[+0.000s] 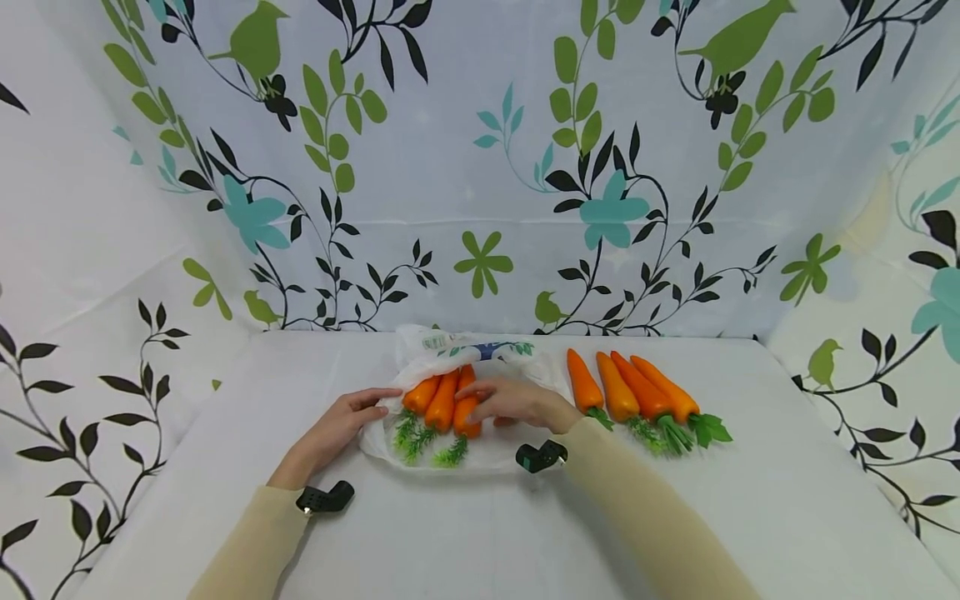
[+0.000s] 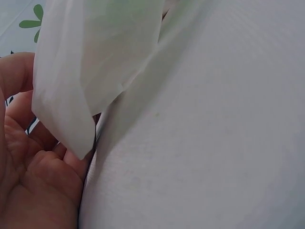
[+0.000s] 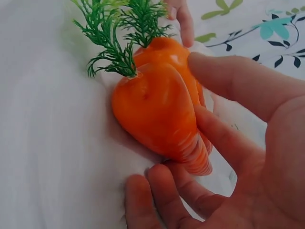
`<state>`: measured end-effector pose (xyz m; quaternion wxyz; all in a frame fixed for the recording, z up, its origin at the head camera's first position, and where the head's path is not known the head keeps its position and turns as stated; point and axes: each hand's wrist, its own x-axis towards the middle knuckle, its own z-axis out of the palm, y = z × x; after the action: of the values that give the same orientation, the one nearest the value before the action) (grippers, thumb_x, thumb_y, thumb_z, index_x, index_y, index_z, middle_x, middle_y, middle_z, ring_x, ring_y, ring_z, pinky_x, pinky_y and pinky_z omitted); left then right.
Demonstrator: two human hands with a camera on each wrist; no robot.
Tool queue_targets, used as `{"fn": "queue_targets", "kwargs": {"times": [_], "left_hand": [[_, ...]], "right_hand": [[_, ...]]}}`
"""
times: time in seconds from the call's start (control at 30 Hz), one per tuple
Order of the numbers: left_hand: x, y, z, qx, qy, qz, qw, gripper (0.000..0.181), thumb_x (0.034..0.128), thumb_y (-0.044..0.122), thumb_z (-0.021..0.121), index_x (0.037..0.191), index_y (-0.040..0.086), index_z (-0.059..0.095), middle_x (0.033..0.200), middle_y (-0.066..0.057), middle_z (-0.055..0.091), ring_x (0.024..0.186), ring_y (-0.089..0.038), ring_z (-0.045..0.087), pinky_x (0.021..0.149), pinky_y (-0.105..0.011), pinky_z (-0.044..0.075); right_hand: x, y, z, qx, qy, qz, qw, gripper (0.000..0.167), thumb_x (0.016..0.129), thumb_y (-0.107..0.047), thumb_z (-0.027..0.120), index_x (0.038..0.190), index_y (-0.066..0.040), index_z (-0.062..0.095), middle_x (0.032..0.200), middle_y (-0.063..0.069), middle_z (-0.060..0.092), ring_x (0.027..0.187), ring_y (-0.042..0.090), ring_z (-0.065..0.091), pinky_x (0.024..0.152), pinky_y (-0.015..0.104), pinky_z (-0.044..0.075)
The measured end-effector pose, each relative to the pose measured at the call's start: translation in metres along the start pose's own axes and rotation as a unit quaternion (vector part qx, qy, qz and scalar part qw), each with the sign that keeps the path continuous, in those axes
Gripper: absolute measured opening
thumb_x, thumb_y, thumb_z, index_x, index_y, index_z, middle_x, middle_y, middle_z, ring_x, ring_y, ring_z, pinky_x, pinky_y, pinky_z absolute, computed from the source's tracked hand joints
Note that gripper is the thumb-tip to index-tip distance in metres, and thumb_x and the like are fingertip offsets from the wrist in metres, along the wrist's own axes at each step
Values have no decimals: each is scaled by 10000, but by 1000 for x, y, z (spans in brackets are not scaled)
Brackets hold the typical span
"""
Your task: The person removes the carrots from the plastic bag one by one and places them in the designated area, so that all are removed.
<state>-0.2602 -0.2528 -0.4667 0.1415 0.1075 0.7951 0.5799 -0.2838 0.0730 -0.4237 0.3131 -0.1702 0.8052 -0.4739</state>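
Left hand (image 1: 348, 423) pinching white plastic bag (image 1: 427, 357); right hand (image 1: 522, 405) gripping tapered orange leafy-topped carrot (image 3: 152, 109) at bag's mouth; four similar carrots (image 1: 642, 387) right of bag.

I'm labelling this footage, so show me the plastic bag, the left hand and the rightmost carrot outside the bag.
Plastic bag (image 1: 427, 358): head view, on its upper side.
Left hand (image 1: 339, 427): head view, middle of its back.
Rightmost carrot (image 1: 666, 387): head view, middle of its orange body.

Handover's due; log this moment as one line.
left hand: touching bag; right hand: on carrot; bag mouth: three carrots; beside bag: four carrots
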Motion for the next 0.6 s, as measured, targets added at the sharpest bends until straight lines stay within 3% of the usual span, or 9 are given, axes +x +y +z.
{"fn": "queue_targets", "kwargs": {"times": [0.2,0.47,0.6], "left_hand": [[-1,-2,-2,52,73,-48,9999,390,1003,196,570,1385,123,598,1543,-130,394,1457,-335,243,1184,-547,156],[1,-3,-1,64,-30,39,10000,394,1004,210,571,1385,116,596,1546,-140,386,1454,-347,240,1179,-561,163],[3,-4,0,23,-49,21,10000,393,1007,210,568,1386,112,594,1547,-138,386,1455,-343,242,1179,-554,171]], "right_hand": [[2,2,2,512,-70,114,9986,502,884,-219,735,1369,-196,608,1300,37,563,1081,216,579,916,379,529],[5,2,3,448,-165,160,9987,597,864,-183,752,1427,-212,556,1425,17,470,1008,232,549,815,330,507],[4,2,3,186,-126,144,9996,626,838,-215,784,1420,-221,553,1378,14,491,1023,232,538,826,342,505]]}}
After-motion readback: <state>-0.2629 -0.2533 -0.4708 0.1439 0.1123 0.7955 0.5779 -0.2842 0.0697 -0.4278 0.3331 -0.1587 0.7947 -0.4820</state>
